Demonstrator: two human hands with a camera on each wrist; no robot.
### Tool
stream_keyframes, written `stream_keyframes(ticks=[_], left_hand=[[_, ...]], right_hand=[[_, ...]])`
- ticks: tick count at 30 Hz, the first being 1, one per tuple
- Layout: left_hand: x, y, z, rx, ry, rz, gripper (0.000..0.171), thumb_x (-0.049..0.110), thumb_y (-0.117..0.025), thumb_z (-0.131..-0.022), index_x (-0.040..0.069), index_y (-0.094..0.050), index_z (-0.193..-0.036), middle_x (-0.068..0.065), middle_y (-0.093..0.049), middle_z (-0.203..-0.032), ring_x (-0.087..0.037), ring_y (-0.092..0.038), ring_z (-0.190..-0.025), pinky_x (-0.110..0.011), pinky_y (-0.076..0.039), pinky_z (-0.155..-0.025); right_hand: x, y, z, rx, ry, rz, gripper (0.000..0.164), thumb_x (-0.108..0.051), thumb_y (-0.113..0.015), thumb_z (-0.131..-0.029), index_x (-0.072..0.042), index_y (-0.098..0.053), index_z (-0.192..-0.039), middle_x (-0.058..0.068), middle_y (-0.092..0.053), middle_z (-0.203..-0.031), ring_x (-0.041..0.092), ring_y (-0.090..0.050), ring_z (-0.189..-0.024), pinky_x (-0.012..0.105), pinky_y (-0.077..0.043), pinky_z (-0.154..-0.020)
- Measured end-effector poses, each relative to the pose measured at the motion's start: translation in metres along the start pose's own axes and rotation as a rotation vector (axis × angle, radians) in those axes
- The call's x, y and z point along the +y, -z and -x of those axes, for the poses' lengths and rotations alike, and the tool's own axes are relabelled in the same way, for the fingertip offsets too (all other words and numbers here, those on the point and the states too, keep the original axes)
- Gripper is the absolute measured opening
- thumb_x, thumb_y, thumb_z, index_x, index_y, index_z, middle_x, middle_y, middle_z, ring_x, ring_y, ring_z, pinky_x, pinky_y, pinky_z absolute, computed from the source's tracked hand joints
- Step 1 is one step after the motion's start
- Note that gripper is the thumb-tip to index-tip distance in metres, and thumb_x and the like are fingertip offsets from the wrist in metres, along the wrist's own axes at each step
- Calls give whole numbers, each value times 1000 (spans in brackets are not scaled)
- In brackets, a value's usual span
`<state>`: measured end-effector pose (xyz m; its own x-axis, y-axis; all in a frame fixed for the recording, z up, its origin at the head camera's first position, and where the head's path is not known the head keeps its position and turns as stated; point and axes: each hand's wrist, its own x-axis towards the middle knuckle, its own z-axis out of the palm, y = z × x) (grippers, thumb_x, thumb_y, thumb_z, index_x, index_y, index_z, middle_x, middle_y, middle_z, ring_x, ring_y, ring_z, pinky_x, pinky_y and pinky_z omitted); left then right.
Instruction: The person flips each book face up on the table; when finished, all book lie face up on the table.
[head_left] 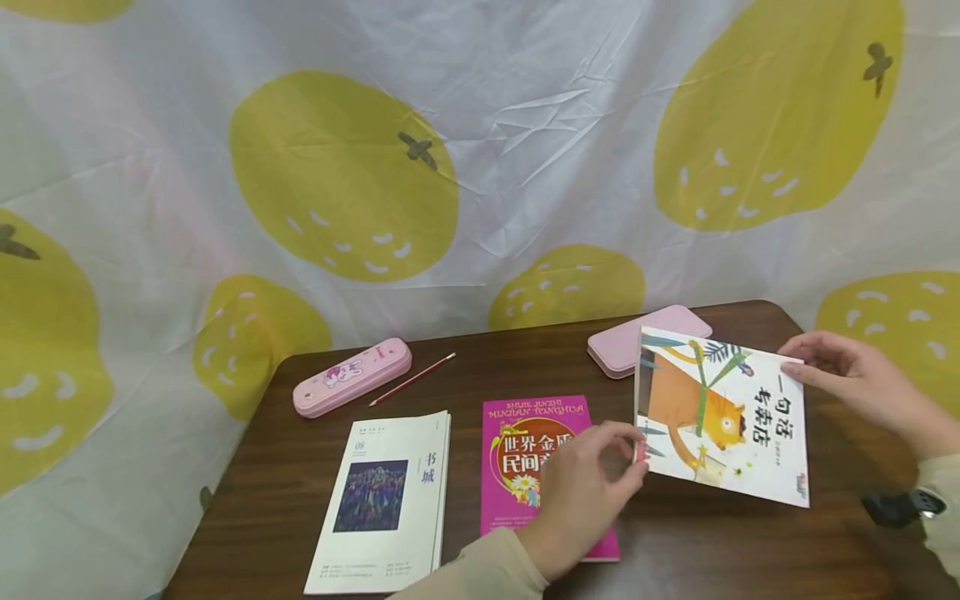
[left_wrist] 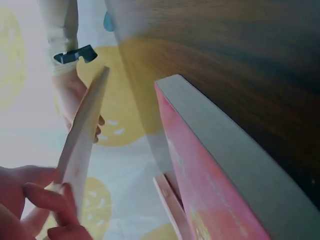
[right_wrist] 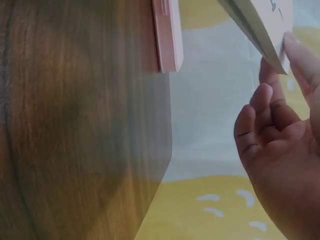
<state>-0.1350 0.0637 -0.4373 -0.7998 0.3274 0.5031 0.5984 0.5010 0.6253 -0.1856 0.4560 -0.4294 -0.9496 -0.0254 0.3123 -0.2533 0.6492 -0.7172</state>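
A white picture book (head_left: 723, 417) with an orange animal on its cover is held tilted above the right side of the table. My left hand (head_left: 588, 492) pinches its left edge between thumb and fingers. At the upper right corner, my right hand (head_left: 862, 375) grips it, thumb on the cover and fingers behind, as the right wrist view shows with the book's corner (right_wrist: 272, 45). Beneath my left hand lies a magenta book (head_left: 495, 467), partly hidden by that hand and forearm. In the left wrist view the picture book (left_wrist: 82, 130) appears edge-on.
On the brown table (head_left: 465, 367), a white book (head_left: 375, 508) lies at the left front. Behind it are a pink rabbit pencil case (head_left: 352, 379) and a red pencil (head_left: 412, 379). A plain pink case (head_left: 637, 337) lies at the back right, partly behind the picture book. A lemon-patterned curtain (head_left: 480, 167) hangs behind.
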Motion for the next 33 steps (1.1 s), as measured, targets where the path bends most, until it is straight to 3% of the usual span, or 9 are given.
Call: stream_keyframes(ticks=[4, 9, 13, 16, 19, 22, 25, 29, 33], left_hand=[[-3, -2, 0, -123, 126, 9, 21, 29, -81, -87, 34, -74, -106, 23, -68, -82, 6, -44, -59, -15, -35, -61], [-7, -5, -2, -272, 318, 99, 22, 28, -82, -84, 34, -72, -103, 25, -67, -76, 5, -51, -60, -20, -37, -63], [-10, -7, -3, -372, 438, 185, 26, 23, -84, -81, 29, -71, -103, 18, -68, -73, 3, -58, -62, -21, -41, -63], [-10, -10, -4, -424, 481, 181, 28, 22, -86, -80, 28, -70, -102, 15, -68, -72, 2, -58, -62, -22, -42, -61], [-8, -14, -6, -473, 495, 95, 30, 24, -87, -78, 30, -70, -102, 16, -67, -69, 2, -58, -60, -23, -41, -64], [-4, -20, -7, -521, 478, -67, 34, 31, -90, -75, 34, -71, -104, 18, -64, -66, 0, -56, -61, -26, -39, -69], [-3, -25, -6, -549, 441, -207, 37, 39, -92, -71, 39, -73, -103, 20, -67, -74, -2, -58, -68, -29, -40, -71], [-2, -31, -2, -573, 391, -308, 38, 45, -92, -68, 43, -73, -101, 24, -72, -97, -5, -62, -79, -30, -42, -72], [3, -34, -1, -596, 324, -417, 39, 50, -89, -70, 45, -72, -105, 25, -72, -101, -3, -63, -82, -31, -41, -70]], right_hand=[[7, 0, 5, -72, 39, 51, 23, -7, -75, -93, -8, -66, -114, -9, -70, -89, 4, -63, -77, 16, -48, -66], [16, -4, 10, -241, 103, 42, 38, -4, -81, -86, -11, -66, -120, -2, -67, -87, 10, -63, -74, 21, -49, -64], [23, -12, 11, -363, 96, 34, 43, -7, -84, -84, -9, -66, -123, -9, -70, -100, 8, -66, -80, 23, -54, -67], [27, -19, 10, -382, 87, 84, 42, -12, -86, -82, -10, -69, -120, -15, -70, -109, 4, -63, -83, 22, -51, -69], [29, -26, 9, -381, 72, 144, 42, -16, -88, -80, -11, -71, -118, -12, -71, -108, 5, -56, -82, 22, -47, -70], [28, -33, 7, -380, 50, 217, 44, -22, -90, -78, -14, -73, -118, -4, -73, -112, 7, -52, -85, 24, -45, -73], [25, -39, 3, -387, 9, 290, 47, -28, -91, -77, -18, -74, -120, 6, -73, -120, 11, -57, -96, 29, -49, -81], [19, -43, 0, -396, -18, 348, 47, -29, -90, -77, -22, -75, -121, 11, -71, -126, 25, -61, -108, 42, -52, -88], [16, -42, 2, -374, 16, 385, 46, -28, -92, -75, -20, -76, -117, 14, -71, -122, 30, -62, -104, 47, -53, -85]])
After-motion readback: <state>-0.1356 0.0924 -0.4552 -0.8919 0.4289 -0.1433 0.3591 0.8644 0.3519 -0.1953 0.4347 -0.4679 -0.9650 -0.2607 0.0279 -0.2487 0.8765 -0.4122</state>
